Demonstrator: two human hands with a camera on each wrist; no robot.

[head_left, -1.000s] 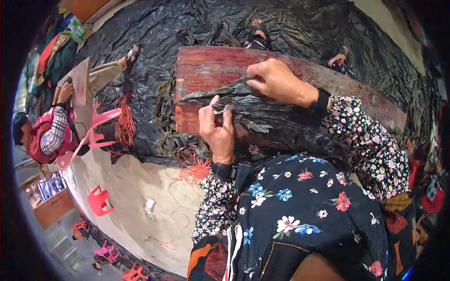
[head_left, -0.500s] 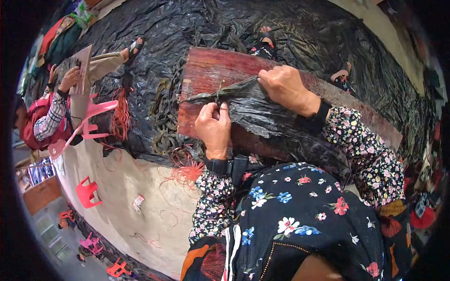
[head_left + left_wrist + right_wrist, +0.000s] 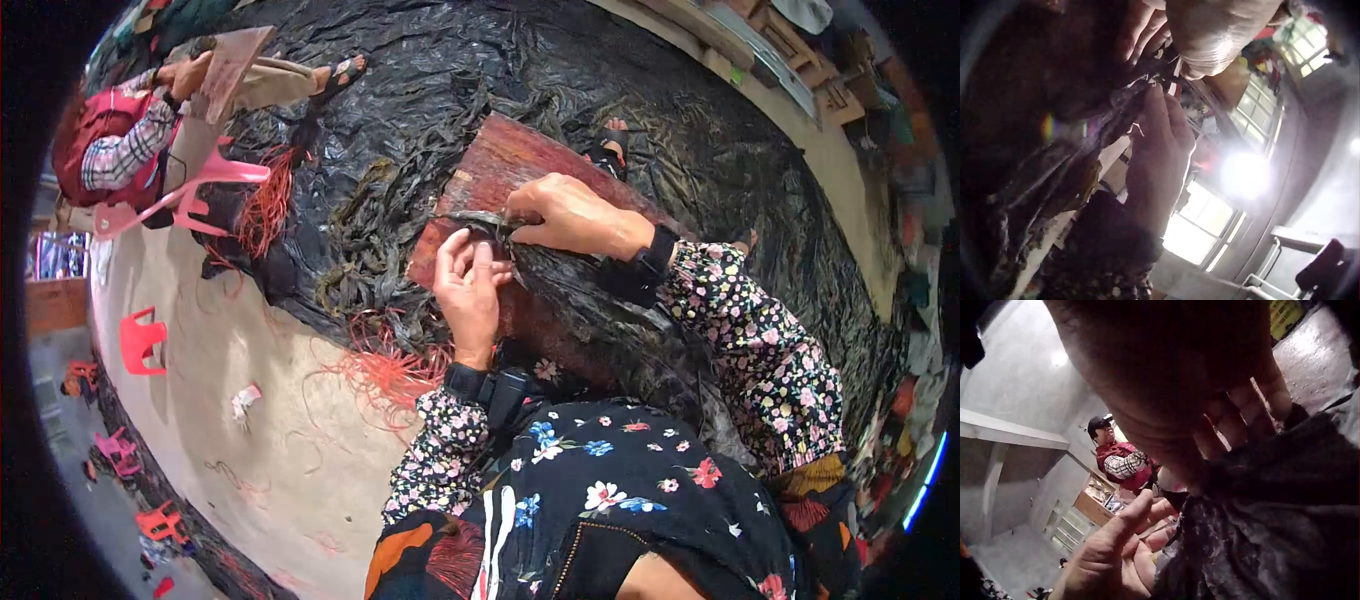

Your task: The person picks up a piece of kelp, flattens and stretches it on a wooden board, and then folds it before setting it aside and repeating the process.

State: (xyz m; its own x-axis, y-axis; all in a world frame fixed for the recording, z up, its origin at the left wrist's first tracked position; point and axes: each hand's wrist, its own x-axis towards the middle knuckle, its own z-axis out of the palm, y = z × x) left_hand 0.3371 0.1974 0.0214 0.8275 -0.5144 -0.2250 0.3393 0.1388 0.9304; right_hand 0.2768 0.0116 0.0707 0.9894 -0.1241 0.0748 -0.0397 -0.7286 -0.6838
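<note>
A dark, wrinkled kelp strip (image 3: 550,265) lies over a reddish wooden board (image 3: 500,150) across the person's lap. The right hand (image 3: 575,215) pinches a bunched part of the strip between thumb and fingers, above the board. Close beside it, the left hand (image 3: 470,305) has its palm turned up, fingers curled, holding the narrow end of the kelp. In the right wrist view the left hand (image 3: 1116,550) has thumb and fingertips at the kelp's edge, and folds of kelp (image 3: 1222,544) hang below the right hand. The left wrist view shows the right hand's (image 3: 1163,150) fingertips meeting at the strip.
More dark kelp (image 3: 400,240) covers the floor sheet around the board. Red plastic strings (image 3: 395,375) lie by the left forearm, with another bundle (image 3: 265,215) farther left. Another person (image 3: 125,140) works at a board on the left, near a pink chair (image 3: 205,185). A red stool (image 3: 143,340) stands beyond.
The right hand has drawn back from the kelp's middle and come in close to the left hand. The left hand's palm has turned upward. The head view has swung, so the board looks steeper.
</note>
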